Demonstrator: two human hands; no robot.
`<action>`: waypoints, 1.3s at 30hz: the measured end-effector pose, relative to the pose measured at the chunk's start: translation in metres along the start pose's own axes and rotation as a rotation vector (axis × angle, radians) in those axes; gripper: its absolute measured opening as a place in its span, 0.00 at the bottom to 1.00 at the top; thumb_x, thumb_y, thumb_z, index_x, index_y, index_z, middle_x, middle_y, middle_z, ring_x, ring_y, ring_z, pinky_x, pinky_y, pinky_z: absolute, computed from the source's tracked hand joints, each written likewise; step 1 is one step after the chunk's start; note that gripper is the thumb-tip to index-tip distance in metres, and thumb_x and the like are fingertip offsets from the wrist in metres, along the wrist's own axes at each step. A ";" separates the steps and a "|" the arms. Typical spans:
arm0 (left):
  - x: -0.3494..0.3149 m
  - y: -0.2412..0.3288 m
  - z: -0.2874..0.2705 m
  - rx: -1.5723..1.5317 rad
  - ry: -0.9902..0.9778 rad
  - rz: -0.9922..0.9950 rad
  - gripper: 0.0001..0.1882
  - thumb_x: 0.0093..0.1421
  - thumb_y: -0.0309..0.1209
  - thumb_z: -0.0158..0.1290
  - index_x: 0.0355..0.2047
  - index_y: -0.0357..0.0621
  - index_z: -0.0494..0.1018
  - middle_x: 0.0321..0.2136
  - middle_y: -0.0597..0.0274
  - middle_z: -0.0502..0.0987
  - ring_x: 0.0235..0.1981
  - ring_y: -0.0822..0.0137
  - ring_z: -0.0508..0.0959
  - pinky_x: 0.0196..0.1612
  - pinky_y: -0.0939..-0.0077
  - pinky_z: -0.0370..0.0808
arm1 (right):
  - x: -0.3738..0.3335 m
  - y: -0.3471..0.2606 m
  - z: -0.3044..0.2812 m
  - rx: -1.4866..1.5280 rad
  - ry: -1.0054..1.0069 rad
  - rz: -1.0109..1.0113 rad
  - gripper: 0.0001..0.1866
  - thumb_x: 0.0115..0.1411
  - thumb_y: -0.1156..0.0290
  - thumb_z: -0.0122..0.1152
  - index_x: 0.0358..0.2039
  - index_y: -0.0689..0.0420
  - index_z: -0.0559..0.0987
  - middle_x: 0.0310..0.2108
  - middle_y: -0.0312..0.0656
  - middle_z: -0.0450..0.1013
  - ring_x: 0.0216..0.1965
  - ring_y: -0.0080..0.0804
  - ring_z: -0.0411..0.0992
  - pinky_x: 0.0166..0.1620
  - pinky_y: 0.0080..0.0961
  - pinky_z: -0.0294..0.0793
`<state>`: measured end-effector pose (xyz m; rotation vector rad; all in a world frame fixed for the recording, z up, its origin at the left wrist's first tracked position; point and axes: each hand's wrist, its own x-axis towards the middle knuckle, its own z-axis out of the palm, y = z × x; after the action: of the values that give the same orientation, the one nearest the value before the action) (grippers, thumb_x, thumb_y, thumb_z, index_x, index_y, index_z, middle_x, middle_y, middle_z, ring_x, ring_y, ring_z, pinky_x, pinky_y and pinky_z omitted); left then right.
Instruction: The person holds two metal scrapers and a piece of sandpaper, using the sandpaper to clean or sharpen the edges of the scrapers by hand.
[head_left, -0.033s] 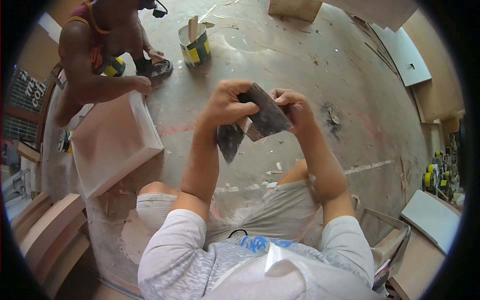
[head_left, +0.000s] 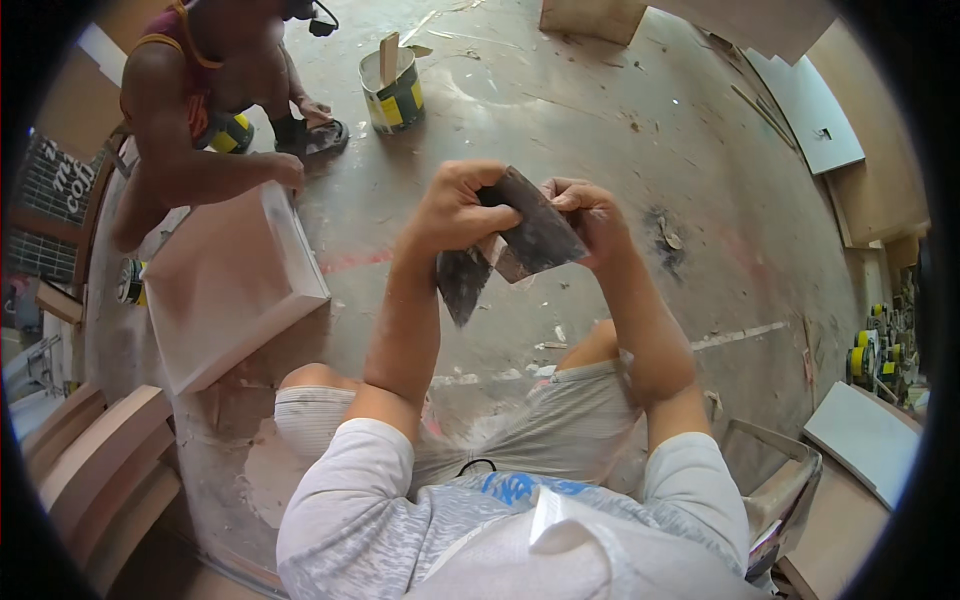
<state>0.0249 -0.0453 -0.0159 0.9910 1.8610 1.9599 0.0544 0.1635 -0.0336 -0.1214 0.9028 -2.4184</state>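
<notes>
A dark, worn sheet of sandpaper [head_left: 540,228], bent and creased, is held up before me over the floor. My left hand [head_left: 460,208] is closed on its left part, the thumb pressed across the dark face and the fingers behind. One dark flap hangs down below that hand, and a lighter brown patch shows between the two dark parts. At the sheet's right edge my right hand [head_left: 592,220] is closed, thumb and forefinger pinched together; its other fingers are partly hidden behind the lower right corner.
At the left a person [head_left: 165,110] leans over a shallow pale tray-like panel [head_left: 225,290], one hand on a dark sander [head_left: 325,137]. A bucket [head_left: 393,100] with a wooden stick stands ahead. Curved wooden pieces [head_left: 100,450] lie lower left; a bin [head_left: 770,450] sits lower right.
</notes>
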 end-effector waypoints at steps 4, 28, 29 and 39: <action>0.004 -0.004 0.005 0.249 0.001 0.176 0.10 0.45 0.17 0.54 0.31 0.31 0.75 0.26 0.65 0.77 0.29 0.77 0.74 0.34 0.81 0.72 | 0.004 0.008 0.007 -0.157 0.142 -0.047 0.07 0.54 0.74 0.49 0.31 0.64 0.73 0.27 0.41 0.72 0.26 0.26 0.73 0.33 0.23 0.76; 0.021 -0.021 0.027 -0.790 0.347 -0.279 0.14 0.46 0.23 0.55 0.36 0.30 0.74 0.28 0.57 0.77 0.27 0.67 0.78 0.36 0.75 0.76 | -0.001 0.013 0.001 -0.082 -0.036 -0.450 0.17 0.60 0.75 0.54 0.50 0.65 0.70 0.48 0.50 0.70 0.45 0.31 0.73 0.46 0.24 0.75; 0.022 -0.021 0.027 -0.798 0.312 -0.281 0.15 0.47 0.24 0.54 0.36 0.29 0.73 0.28 0.55 0.77 0.28 0.65 0.78 0.38 0.73 0.77 | 0.002 0.014 0.004 -0.300 0.044 -0.523 0.22 0.60 0.69 0.55 0.53 0.66 0.67 0.52 0.51 0.66 0.49 0.33 0.69 0.50 0.27 0.72; 0.026 -0.049 0.030 -1.108 0.245 -0.213 0.17 0.48 0.24 0.51 0.39 0.27 0.70 0.33 0.52 0.75 0.31 0.62 0.78 0.38 0.70 0.78 | 0.004 0.023 0.019 -0.607 -0.045 -0.672 0.44 0.55 0.48 0.61 0.59 0.70 0.60 0.63 0.50 0.54 0.62 0.35 0.54 0.62 0.31 0.52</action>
<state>0.0120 0.0005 -0.0563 0.2001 0.6239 2.4844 0.0667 0.1357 -0.0343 -0.8110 1.7703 -2.5938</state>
